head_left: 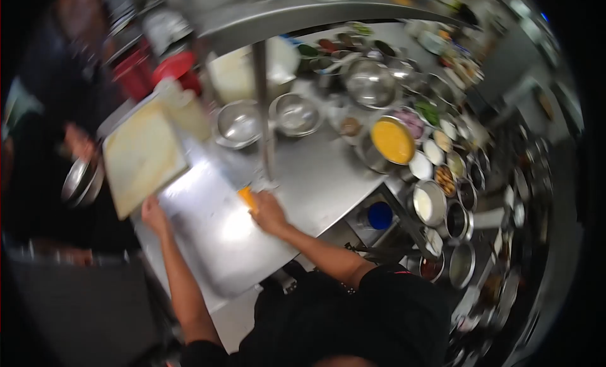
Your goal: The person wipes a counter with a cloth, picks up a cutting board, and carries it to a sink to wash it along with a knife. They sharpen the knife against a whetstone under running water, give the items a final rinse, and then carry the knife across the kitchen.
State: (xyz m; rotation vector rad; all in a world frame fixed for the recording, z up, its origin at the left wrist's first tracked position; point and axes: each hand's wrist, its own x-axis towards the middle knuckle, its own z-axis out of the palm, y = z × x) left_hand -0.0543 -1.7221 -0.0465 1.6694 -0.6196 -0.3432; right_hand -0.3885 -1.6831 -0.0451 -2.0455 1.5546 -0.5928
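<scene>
My left hand point(153, 213) is closed at the near lower edge of a worn white cutting board point(142, 153), which lies at the left end of the steel table point(208, 241). Its fingertips are hard to make out. In my right hand point(270, 213) is a small orange-yellow object point(247, 197), gripped against the tabletop near the foot of a metal post point(262, 108). Most of that object is covered by my fingers, and its kind does not show.
Two steel bowls point(238, 123) stand behind the post. A pot of yellow liquid point(392, 141) sits at the right, beside many small containers of ingredients. A steel shelf point(315, 15) spans overhead. At the left, another person's hand point(79, 143) holds metal bowls point(79, 181).
</scene>
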